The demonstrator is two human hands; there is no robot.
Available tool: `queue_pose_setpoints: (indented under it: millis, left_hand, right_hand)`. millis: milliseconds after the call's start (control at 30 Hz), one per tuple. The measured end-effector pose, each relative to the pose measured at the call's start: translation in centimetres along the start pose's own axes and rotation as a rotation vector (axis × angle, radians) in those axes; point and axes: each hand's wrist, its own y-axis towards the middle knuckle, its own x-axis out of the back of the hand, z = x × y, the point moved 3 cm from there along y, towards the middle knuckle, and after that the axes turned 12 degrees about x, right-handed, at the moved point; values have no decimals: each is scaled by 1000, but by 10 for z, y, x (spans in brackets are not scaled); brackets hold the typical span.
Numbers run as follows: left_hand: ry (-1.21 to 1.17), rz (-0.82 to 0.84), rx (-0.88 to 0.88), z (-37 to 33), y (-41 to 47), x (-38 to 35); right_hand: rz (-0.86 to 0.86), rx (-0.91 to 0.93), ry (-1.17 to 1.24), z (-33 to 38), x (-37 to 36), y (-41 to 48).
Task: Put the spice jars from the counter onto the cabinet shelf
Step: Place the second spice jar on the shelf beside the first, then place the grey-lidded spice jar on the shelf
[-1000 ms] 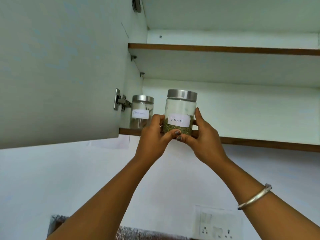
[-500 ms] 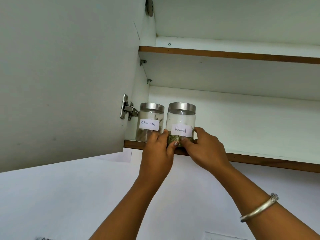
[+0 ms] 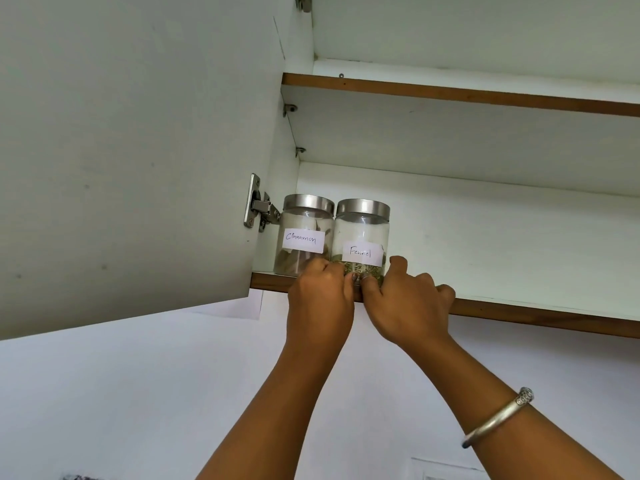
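Two glass spice jars with steel lids stand side by side at the left end of the lower cabinet shelf (image 3: 519, 315). The left one is labelled Cinnamon (image 3: 304, 233). The right one, the Fennel jar (image 3: 362, 237), holds green seeds. My left hand (image 3: 320, 299) and my right hand (image 3: 407, 299) are both raised to the base of the Fennel jar, fingers curled against its lower part from either side. The right hand's outer fingers rest on the shelf edge. The jar's bottom is hidden behind my fingers.
The open cabinet door (image 3: 131, 150) hangs on a steel hinge (image 3: 258, 206) just left of the jars. An upper shelf (image 3: 485, 95) is above. The lower shelf stretches to the right of the jars. A wall socket (image 3: 446, 471) shows at the bottom.
The Fennel jar went from held in the air below the shelf to standing on the shelf beside the Cinnamon jar. Both hands stayed at its base.
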Motion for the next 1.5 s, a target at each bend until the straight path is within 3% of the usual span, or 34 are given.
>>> queue_pose_setpoints:
  millis: [167, 300, 433, 533, 667, 1000, 1300, 1500]
  left_hand:
    - [-19, 71, 34, -1, 0, 4]
    - [-3, 151, 71, -4, -7, 3]
    - [22, 274, 36, -12, -41, -4]
    - [-41, 403, -16, -19, -80, -12]
    - [-46, 690, -115, -44, -152, -28]
    - [-31, 1172, -244, -135, -362, -42]
    - [-150, 1470, -92, -266, -580, -54]
    - [-45, 1736, 108, -311, -693, -64]
  right_hand:
    - [-4, -10, 96, 1, -3, 1]
    - [-57, 96, 66, -2, -9, -12]
    - [13, 268, -92, -12, -14, -44]
    - [157, 281, -89, -25, -13, -82]
    - [401, 188, -97, -64, -14, -149]
    - [681, -33, -29, -194, 14, -352]
    - [932, -172, -32, -342, 69, -549]
    - [1040, -310, 89, -422, 80, -654]
